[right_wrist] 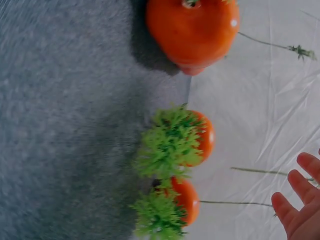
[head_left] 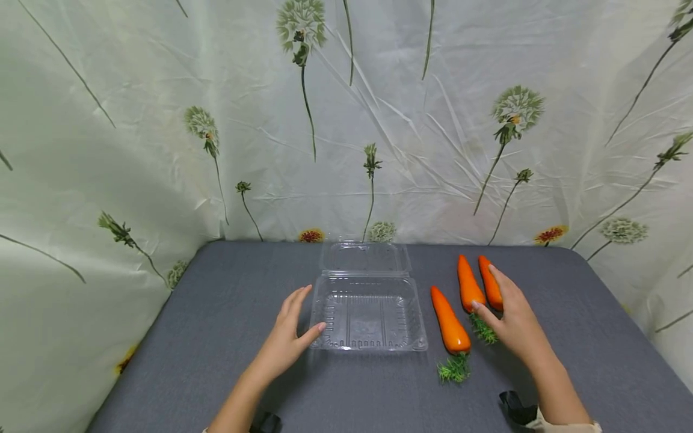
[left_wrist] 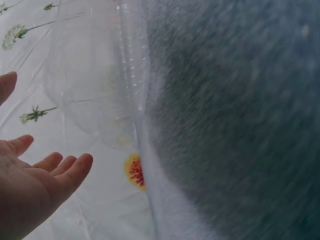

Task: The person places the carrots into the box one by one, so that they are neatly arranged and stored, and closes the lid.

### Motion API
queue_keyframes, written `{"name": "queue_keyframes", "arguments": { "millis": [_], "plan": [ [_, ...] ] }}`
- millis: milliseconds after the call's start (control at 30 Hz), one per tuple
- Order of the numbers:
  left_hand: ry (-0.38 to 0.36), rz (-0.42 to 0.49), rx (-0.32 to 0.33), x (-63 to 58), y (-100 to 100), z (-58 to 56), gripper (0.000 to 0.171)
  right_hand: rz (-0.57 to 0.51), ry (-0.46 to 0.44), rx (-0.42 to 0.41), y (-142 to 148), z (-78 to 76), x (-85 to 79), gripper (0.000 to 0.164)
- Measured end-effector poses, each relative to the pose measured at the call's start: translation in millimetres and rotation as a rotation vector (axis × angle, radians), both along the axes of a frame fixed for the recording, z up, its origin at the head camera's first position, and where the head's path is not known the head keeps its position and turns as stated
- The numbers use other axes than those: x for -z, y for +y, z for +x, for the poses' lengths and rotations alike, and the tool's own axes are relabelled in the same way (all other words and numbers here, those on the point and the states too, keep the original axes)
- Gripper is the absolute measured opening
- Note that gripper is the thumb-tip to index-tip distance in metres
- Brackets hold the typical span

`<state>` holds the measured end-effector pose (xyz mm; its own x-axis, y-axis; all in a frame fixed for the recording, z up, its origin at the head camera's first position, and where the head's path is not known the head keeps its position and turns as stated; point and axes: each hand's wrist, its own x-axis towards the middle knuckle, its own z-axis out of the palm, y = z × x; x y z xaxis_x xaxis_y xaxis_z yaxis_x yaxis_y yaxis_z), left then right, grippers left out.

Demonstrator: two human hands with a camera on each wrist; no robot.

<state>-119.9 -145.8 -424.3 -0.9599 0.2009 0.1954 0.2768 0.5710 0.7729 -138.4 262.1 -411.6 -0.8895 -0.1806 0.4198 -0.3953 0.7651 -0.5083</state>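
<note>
A clear plastic clamshell box (head_left: 368,313) lies on the table with its lid (head_left: 365,258) folded back toward the wall. My left hand (head_left: 287,337) is spread at the box's left side, thumb over its near left corner, holding nothing. To the right of the box lie three orange carrots with green tops: a near carrot (head_left: 450,322), a middle carrot (head_left: 470,285) and a far right carrot (head_left: 490,282). Above the two farther carrots my right hand (head_left: 514,319) hovers with fingers apart, hiding part of the right one. In the right wrist view, leafy tops (right_wrist: 170,140) face the camera.
A grey cloth-covered table (head_left: 243,282) has rounded far corners. Behind it and along the sides hangs a pale curtain (head_left: 346,120) printed with dandelions. Dark straps (head_left: 517,409) sit at both wrists.
</note>
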Motion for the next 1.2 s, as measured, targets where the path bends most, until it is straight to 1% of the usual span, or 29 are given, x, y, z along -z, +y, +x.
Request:
{"name": "queue_keyframes", "arguments": {
  "millis": [133,233,333,433,567,667,967,1200],
  "plan": [
    [-0.054,0.072,0.003,7.4,1,-1.2,0.072,-0.057,-0.034,0.036,4,-2.0,6.2,0.072],
    [-0.081,0.094,0.003,12.6,1,-1.6,0.070,-0.100,-0.056,0.063,6,-3.6,11.0,0.069],
    [-0.104,0.114,0.001,16.3,0,-1.6,0.068,-0.130,-0.058,0.085,7,-4.5,15.3,0.067],
    [-0.152,0.175,0.011,17.8,0,-1.3,0.065,-0.148,-0.051,0.106,8,-5.1,19.9,0.065],
    [-0.251,0.286,0.028,17.5,0,0.0,0.062,-0.161,-0.049,0.139,10,-6.1,25.8,0.062],
    [-0.291,0.331,0.027,17.6,0,0.7,0.061,-0.170,-0.054,0.158,11,-7.0,29.1,0.061],
    [-0.329,0.380,0.030,23.9,1,-0.3,0.060,-0.175,-0.072,0.230,19,-12.8,40.9,0.055],
    [-0.324,0.432,0.024,29.9,2,-1.2,0.058,-0.190,-0.093,0.286,22,-17.9,48.5,0.053]
  ]
}}
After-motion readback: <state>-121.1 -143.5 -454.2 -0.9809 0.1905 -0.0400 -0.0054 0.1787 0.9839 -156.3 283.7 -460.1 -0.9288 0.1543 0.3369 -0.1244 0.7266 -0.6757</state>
